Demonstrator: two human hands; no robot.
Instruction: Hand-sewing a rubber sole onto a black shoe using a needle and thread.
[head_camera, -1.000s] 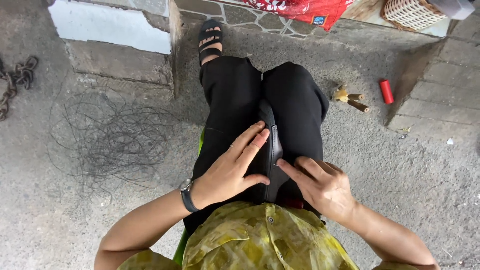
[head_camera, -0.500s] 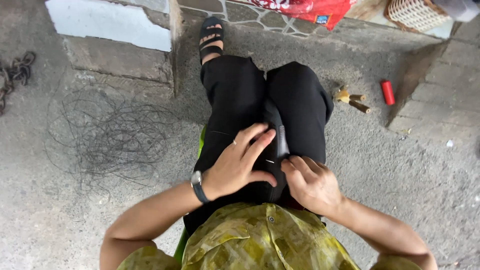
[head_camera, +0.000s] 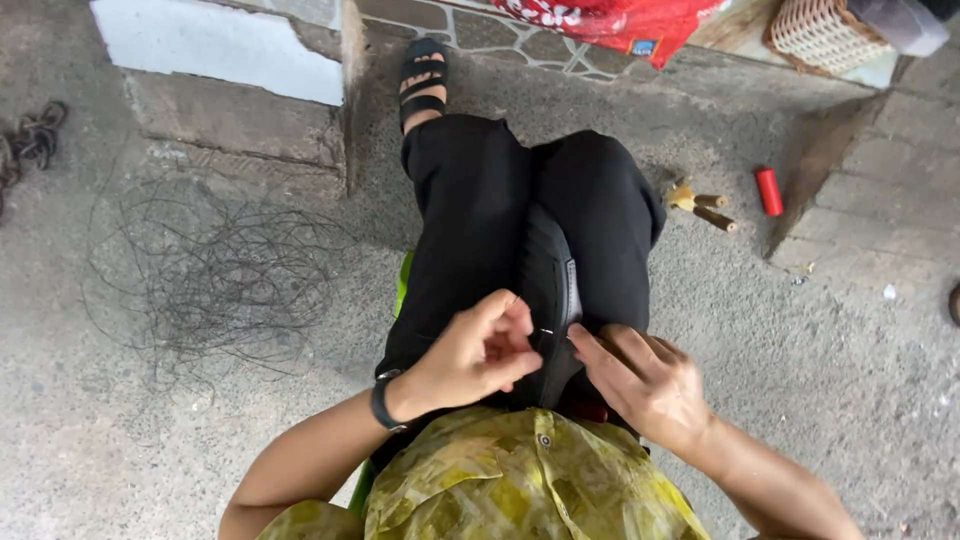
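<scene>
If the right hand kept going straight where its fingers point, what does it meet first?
The right hand points up-left: it already touches the black shoe clamped between the knees, then likely meets the left hand fingertips; depth is unclear.

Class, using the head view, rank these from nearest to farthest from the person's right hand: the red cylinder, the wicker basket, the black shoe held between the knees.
1. Black shoe: touching the right hand, between the knees.
2. Red cylinder: on the ground, up and to the right.
3. Wicker basket: top right corner, farthest.

place: outdoor yard workspace
evidence: rough concrete ground (head_camera: 150, 450), brick step (head_camera: 880, 210), loose wire tangle (head_camera: 215, 275)
</scene>
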